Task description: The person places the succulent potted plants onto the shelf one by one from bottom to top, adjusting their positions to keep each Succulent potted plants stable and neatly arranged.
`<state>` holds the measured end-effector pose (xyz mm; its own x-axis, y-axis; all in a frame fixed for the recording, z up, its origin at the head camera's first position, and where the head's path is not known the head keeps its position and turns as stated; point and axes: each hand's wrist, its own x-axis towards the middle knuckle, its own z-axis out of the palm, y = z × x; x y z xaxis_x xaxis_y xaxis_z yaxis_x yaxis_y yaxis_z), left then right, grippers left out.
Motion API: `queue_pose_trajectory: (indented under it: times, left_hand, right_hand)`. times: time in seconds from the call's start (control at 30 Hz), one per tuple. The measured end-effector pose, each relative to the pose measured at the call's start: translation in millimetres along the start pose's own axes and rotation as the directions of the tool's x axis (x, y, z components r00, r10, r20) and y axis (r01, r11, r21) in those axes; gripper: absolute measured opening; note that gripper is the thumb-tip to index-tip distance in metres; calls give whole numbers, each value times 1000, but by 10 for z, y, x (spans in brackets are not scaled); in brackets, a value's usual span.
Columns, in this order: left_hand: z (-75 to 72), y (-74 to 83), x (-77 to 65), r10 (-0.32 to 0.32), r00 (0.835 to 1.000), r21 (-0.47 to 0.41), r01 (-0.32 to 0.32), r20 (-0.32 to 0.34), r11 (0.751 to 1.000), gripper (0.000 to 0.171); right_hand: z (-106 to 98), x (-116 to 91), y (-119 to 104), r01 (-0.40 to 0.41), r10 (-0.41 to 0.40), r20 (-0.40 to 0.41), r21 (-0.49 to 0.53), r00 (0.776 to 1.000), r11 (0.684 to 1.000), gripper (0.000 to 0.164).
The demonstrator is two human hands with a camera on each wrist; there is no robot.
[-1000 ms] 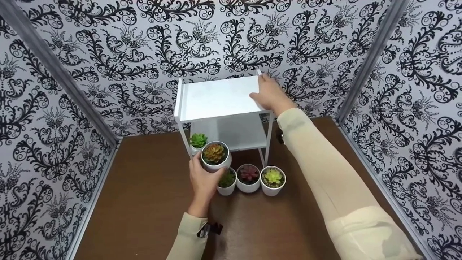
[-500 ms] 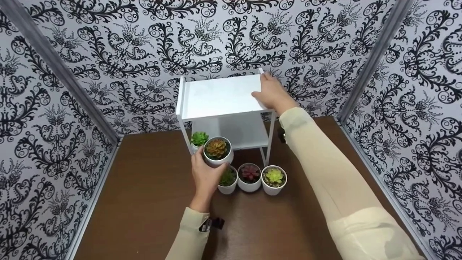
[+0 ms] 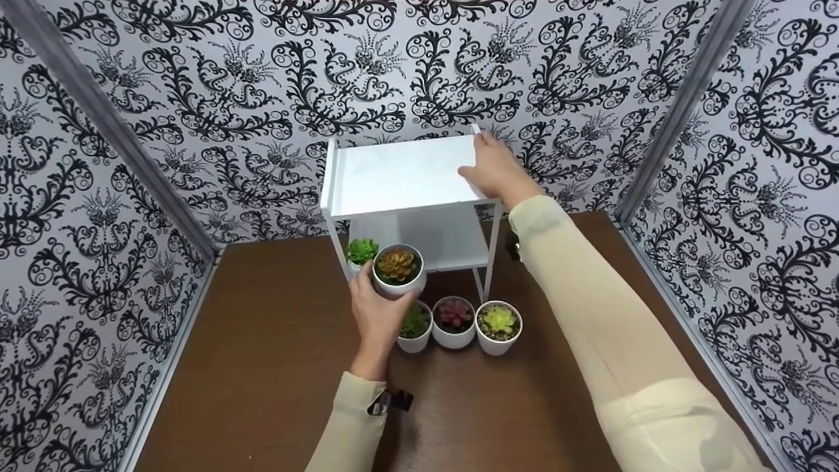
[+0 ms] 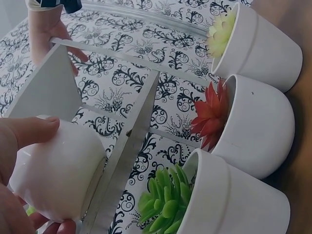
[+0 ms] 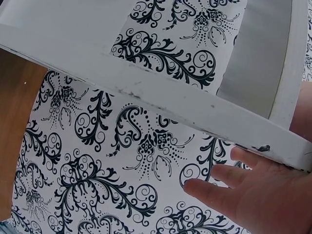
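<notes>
My left hand (image 3: pixel 379 313) grips a white pot with an orange-brown succulent (image 3: pixel 397 265), thumb on one side and fingers on the other. In the left wrist view this white pot (image 4: pixel 58 168) has its base right at the front edge of the white rack's middle shelf (image 4: pixel 129 134). Behind it, a bright green potted succulent (image 3: pixel 362 252) stands at the left end of that shelf. My right hand (image 3: pixel 495 169) holds the right end of the rack's top shelf (image 3: pixel 400 174), thumb on top. In the right wrist view its fingers (image 5: pixel 214 192) stretch along the outside.
Three white pots stand in a row on the brown table (image 3: pixel 275 367) before the rack: a green succulent (image 3: pixel 414 322), a red one (image 3: pixel 453 314) and a yellow-green one (image 3: pixel 499 321). Patterned walls (image 3: pixel 262 98) close in the back and both sides.
My left hand has moved the orange-brown succulent slightly up and right, toward the middle shelf. The right hand keeps its hold on the rack.
</notes>
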<state>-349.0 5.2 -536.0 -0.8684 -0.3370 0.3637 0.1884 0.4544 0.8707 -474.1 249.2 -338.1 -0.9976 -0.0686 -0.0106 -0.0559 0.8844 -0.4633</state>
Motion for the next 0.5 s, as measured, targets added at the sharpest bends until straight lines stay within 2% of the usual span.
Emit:
queue_pose_trajectory:
  times: [0.5]
  left_hand:
    - [113, 9, 18, 48, 998, 9, -48, -44, 999, 95]
  right_hand:
    - [-13, -19, 0, -6, 6, 3, 22, 1000, 1000, 91]
